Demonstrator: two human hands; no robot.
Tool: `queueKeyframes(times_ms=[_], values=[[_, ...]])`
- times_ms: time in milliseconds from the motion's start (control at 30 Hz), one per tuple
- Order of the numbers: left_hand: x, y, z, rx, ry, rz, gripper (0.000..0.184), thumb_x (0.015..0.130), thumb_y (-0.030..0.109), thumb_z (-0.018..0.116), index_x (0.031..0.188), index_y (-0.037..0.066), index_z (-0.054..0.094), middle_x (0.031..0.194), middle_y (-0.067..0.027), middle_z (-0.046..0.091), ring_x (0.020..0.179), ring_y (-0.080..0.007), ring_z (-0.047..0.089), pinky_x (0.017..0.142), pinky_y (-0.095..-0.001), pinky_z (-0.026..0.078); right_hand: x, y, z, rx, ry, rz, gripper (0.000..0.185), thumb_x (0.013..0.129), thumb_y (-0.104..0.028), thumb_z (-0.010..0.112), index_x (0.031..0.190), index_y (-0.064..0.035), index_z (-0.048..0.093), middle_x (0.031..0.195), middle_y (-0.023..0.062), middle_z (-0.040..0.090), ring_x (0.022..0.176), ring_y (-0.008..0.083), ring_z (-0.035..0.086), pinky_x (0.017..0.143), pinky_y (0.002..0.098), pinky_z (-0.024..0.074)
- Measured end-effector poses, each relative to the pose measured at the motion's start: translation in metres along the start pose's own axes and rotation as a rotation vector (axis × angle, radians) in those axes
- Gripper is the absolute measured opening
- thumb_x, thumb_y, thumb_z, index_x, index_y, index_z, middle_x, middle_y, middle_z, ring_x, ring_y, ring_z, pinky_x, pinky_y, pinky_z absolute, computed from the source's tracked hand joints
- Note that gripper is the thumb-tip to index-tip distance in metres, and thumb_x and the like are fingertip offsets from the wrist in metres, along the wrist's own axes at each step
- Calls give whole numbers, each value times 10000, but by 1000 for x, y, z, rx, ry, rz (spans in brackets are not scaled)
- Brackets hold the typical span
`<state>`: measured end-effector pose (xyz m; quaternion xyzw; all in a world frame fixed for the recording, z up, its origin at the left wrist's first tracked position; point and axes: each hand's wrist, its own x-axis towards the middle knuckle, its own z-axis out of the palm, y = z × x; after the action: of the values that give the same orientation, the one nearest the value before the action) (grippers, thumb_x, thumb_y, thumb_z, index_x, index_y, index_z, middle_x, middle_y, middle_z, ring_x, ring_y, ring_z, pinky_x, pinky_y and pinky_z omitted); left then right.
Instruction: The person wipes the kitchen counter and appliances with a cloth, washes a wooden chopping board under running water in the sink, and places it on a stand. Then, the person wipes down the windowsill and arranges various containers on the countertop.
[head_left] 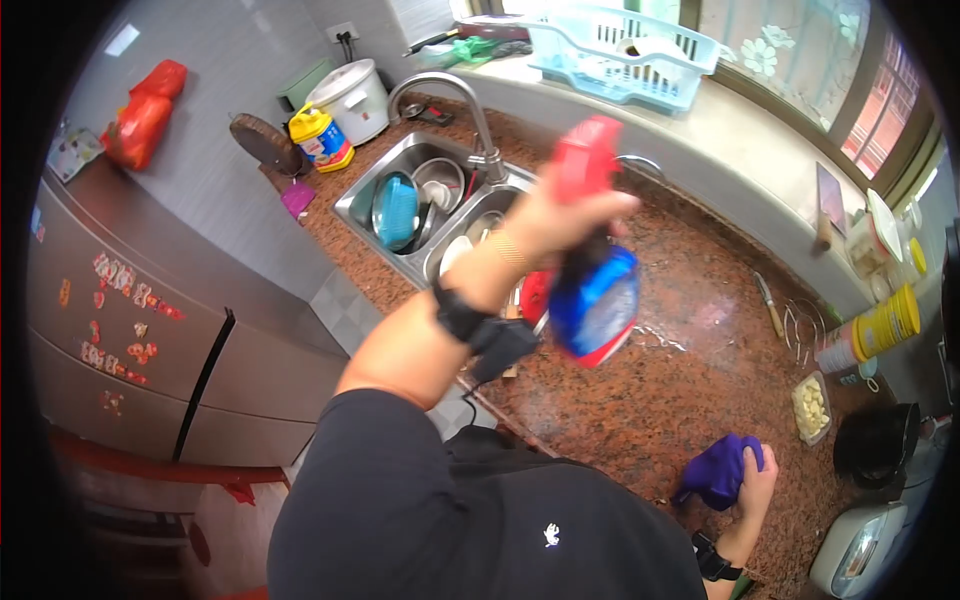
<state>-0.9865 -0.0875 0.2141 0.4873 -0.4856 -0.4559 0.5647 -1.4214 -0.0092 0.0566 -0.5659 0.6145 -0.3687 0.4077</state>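
My left hand [563, 212] reaches across the counter, blurred by motion, its fingers wrapped round the neck of a spray bottle [597, 305]. The bottle has a red trigger head [588, 155] and a blue body, and it is held above the counter right of the sink. Lower right, my right hand [757, 485] grips a bunched purple cloth [718, 472] close to the granite countertop [640, 410]. Whitish wet patches [660, 338] show on the stone between the two hands.
A double sink [352, 208] with dishes and a faucet [480, 120] lies left. A knife [769, 303], wire rack [803, 330], tub of pale cloves [811, 408], black pot [876, 445] and rice cooker [858, 550] line the right. A blue dish rack [620, 60] stands on the sill.
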Motion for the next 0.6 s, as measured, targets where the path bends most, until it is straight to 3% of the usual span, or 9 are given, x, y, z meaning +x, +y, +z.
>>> queueKeyframes(times_ms=[67, 100, 200, 333, 367, 467, 533, 567, 600], values=[[-40, 29, -63, -204, 204, -31, 141, 756, 141, 689, 777, 45, 589, 664, -34, 594, 616, -159, 615, 559, -295, 502, 3, -17, 12, 102, -32, 23, 70, 847, -82, 562, 835, -13, 554, 765, 5, 527, 715, 83, 475, 679, 238, 404], [-62, 51, -92, -188, 393, -132, 123, 752, 123, 684, 796, 58, 590, 654, -41, 597, 610, -170, 624, 551, -293, 507, 3, -17, 16, 135, -24, 39, 71, 849, -74, 554, 857, -4, 562, 783, 8, 539, 731, 86, 485, 693, 239, 409], [-103, 71, -200, -52, 688, 83, 115, 753, 105, 675, 787, 47, 582, 660, -48, 590, 565, -172, 599, 511, -293, 493, -4, -28, 28, 128, -66, 36, 90, 850, -64, 547, 894, 11, 573, 811, 13, 555, 752, 93, 499, 714, 239, 414], [-104, 32, -349, 380, 1021, 398, 311, 736, 56, 698, 993, 7, 530, 733, -39, 555, 564, -135, 562, 502, -280, 472, -14, -55, 51, 164, 6, 106, 146, 888, -83, 497, 957, 16, 581, 859, 36, 589, 779, 113, 536, 730, 257, 437], [-98, 14, -379, 454, 1093, 420, 440, 727, 43, 706, 1111, 27, 491, 775, -27, 535, 563, -115, 543, 497, -268, 460, -14, -63, 58, 124, 34, 107, 169, 898, -101, 490, 987, 11, 580, 882, 42, 599, 786, 119, 548, 736, 258, 444], [-87, -64, -508, 947, 1266, 457, 639, 692, 175, 741, 1232, 28, 433, 930, -92, 602, 768, -212, 613, 724, -323, 495, -5, -80, 68, 58, 50, 37, 200, 906, -151, 505, 1008, 8, 573, 896, 45, 597, 782, 123, 553, 745, 261, 452], [-82, -79, -520, 776, 1311, 280, 671, 681, 222, 744, 1240, 22, 434, 1043, -132, 590, 937, -253, 587, 853, -338, 450, 11, -90, 57, 167, 199, 112, 246, 918, -200, 500, 1038, 8, 556, 929, 61, 593, 792, 135, 556, 746, 272, 457], [-77, -97, -536, 921, 1338, 414, 626, 701, 223, 731, 1226, 24, 454, 1061, -141, 576, 979, -262, 564, 871, -361, 435, 19, -95, 32, 133, 120, 153, 303, 922, -268, 494, 1075, -12, 547, 976, 79, 590, 825, 164, 571, 754, 287, 469], [-78, -106, -548, 901, 1336, 399, 626, 701, 223, 731, 1226, 24, 454, 1061, -141, 576, 979, -262, 564, 871, -361, 435, 16, -132, 52, 334, 268, 218, 327, 916, -312, 492, 1081, -35, 551, 993, 89, 595, 854, 193, 591, 772, 305, 483]])
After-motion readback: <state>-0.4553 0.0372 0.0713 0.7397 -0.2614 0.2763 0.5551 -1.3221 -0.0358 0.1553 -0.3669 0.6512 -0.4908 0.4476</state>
